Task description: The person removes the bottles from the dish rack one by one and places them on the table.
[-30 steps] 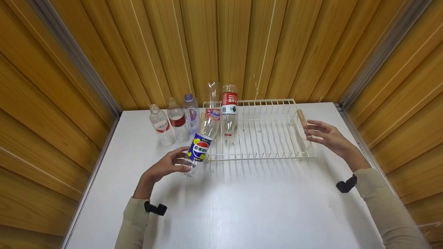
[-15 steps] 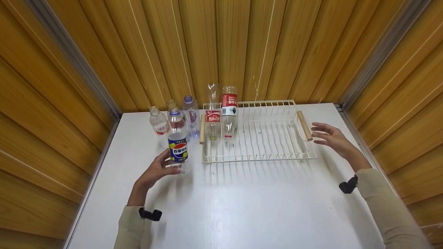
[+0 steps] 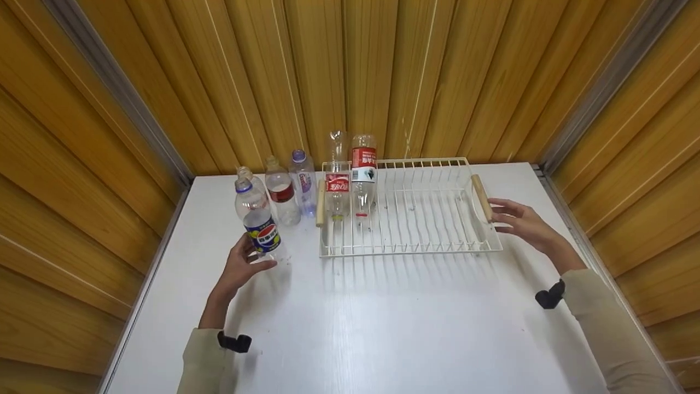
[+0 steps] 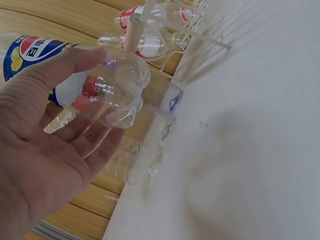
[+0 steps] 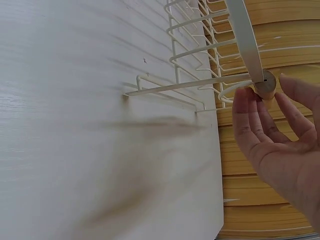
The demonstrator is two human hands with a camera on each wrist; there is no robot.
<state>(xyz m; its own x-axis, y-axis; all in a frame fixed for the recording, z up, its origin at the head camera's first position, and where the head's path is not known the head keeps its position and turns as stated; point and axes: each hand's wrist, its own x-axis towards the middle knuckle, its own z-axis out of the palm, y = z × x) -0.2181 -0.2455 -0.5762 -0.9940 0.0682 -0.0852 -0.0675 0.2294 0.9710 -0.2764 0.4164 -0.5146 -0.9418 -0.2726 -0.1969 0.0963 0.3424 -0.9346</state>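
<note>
Fingers of our left hand are gripping the bottle, best levelled before release, our right hand loosely curving by the handle.

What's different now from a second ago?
The left hand has carried the blue-labelled bottle leftward, from leaning toward the wire rack to nearly upright in front of the leftmost standing bottle. It has not let go. The right hand stays by the rack's right handle; the two upside-down bottles look unmoved.
</note>
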